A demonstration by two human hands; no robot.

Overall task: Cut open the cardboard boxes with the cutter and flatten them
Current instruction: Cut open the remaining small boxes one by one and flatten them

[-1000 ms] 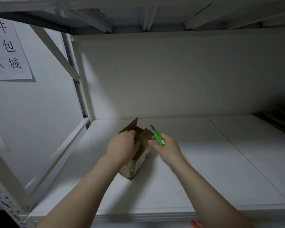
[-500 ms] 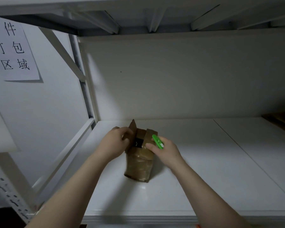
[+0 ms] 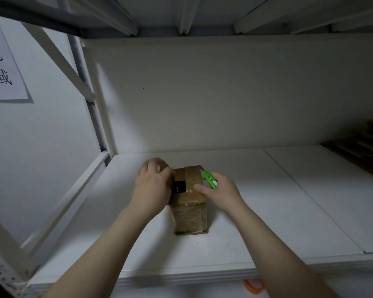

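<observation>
Orange tape roll (image 3: 253,286) peeks out below the near edge of the white shelf (image 3: 278,222). Farther in, a brown taped cardboard box (image 3: 190,214) stands upright on the shelf between the two forearms, with its long axis vertical and its top face towards the camera. A dark gap shows between the top flaps.

The left hand (image 3: 153,188) curls over the left side of the top and grips the box there, though motion blur hides its fingertips. The right hand (image 3: 221,191) is just right of the box. Its thumb presses on the right flap while the other fingers are wrapped round a green cutter (image 3: 209,179). The cutter slants from near-right to far-left, so its blade tip sits by the far right corner of the top. The box therefore lies to the left of the blade and slightly nearer, and the right hand is the one placed to cut.

Beyond are the pale back panel (image 3: 224,93), a paper sign (image 3: 2,67) at far left and stacked flat cardboard (image 3: 362,145) at far right.
</observation>
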